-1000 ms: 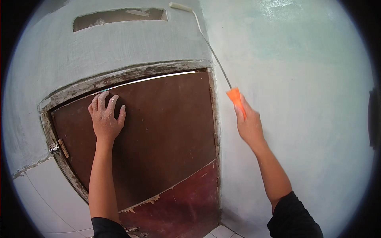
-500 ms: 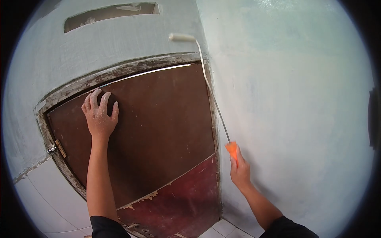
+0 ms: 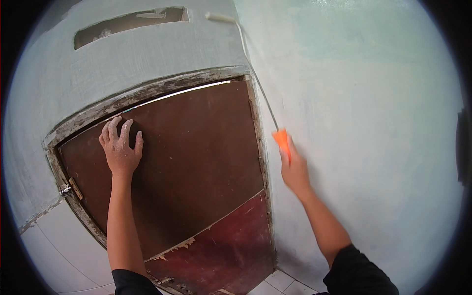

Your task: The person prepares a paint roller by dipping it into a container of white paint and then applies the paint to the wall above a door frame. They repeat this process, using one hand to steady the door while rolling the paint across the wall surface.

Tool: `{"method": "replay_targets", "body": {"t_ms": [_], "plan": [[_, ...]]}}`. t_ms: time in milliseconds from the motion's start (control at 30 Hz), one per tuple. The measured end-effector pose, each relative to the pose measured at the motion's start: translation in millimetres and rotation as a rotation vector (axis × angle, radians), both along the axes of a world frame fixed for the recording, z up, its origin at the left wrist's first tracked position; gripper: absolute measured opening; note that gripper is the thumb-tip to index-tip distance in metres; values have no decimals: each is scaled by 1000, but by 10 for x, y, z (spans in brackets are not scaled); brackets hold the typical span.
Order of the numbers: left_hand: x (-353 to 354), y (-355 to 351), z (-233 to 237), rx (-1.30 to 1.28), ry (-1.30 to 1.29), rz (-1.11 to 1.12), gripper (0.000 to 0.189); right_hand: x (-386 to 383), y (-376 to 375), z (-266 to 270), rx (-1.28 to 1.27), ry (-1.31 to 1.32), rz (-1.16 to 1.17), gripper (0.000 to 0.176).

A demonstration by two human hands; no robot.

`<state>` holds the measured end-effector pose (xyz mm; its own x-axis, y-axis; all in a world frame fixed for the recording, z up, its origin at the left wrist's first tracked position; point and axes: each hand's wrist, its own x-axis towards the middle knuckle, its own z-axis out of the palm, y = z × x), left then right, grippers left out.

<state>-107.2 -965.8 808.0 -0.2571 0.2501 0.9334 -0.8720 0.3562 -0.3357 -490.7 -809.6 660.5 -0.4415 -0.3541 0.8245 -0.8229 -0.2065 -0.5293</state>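
My right hand (image 3: 295, 169) is wrapped round the orange handle of a paint roller (image 3: 282, 141). Its long thin rod runs up to a white roller sleeve (image 3: 220, 17), which lies over the grey wall (image 3: 147, 54) above the door, close to the corner. My left hand (image 3: 120, 145), speckled with pale paint, rests near the top edge of the brown door (image 3: 196, 147) with its fingers spread and slightly bent. Nothing shows in that hand.
A worn wooden frame (image 3: 142, 98) surrounds the door, with a metal latch (image 3: 65, 190) at its left. The door's lower part is a chipped red panel (image 3: 231, 241). A slot-shaped opening (image 3: 130, 25) sits above. The pale wall (image 3: 364, 147) fills the right; white tiles (image 3: 64, 246) cover the lower left.
My right hand has risen with the paint roller, and the sleeve has moved up the wall towards the height of the slot. My left hand stays at the door's top edge.
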Motion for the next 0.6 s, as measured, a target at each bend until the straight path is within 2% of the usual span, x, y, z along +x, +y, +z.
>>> {"method": "replay_targets", "body": {"t_ms": [133,200,300,500,600], "plan": [[6,-16,-9,-3,-2,-2,34,19,142,-1404,-31,4,18,53],[10,-34,-8,16,-1,1,35,38,158,-1538,-84,56,4,53],[-3,-17,-10,11,4,9,35,58,178,-1300,40,-51,13,54],[5,-2,-8,12,-3,2,35,-194,-122,262,-34,16,-55,50],[11,-19,-9,14,-5,-1,35,-278,-179,453,-117,69,-42,50]]}}
